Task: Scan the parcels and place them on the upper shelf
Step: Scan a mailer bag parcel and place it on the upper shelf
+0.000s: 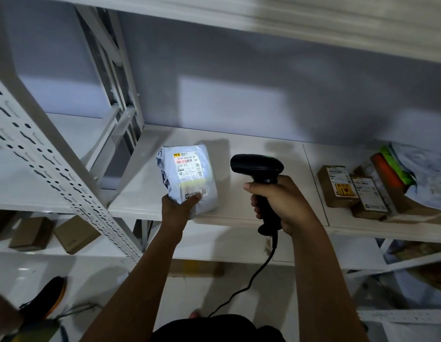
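Observation:
A white plastic mailer parcel (186, 176) with a printed label is held above the front of the white shelf board (239, 149). My left hand (178, 206) grips its lower edge, thumb on the label. My right hand (280, 202) grips the handle of a black barcode scanner (257, 169), whose head points left at the parcel. The scanner's light falls bright on the label. A black cable hangs from the scanner handle down toward my body.
Brown cardboard boxes (338, 186) and a pale bag parcel (422, 178) with orange and green items lie at the shelf's right end. A perforated white upright (54, 169) stands at left. More brown boxes (76, 234) sit on a lower left shelf.

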